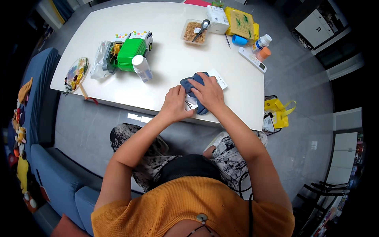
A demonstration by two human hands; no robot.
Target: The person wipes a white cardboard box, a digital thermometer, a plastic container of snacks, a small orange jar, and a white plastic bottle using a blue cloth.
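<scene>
From where I stand, the soft slate-blue cloth bundle (202,109) lies by the near edge of the glossy white table (166,59), its long axis running roughly eleven to five o'clock. The bare right hand (209,94) lies over it, fingers spread; the bare left hand (172,104) sits at its eight o'clock, thumb by a small white printed label (191,103). Neither looks nearer, and I can't tell whether either grips. A flat white card (218,79) lies at two o'clock.

The blue bundle (187,84) is matt cloth, perhaps knitted; the desk (167,51) smooth and glossy; the toy truck (130,54) shiny plastic
</scene>
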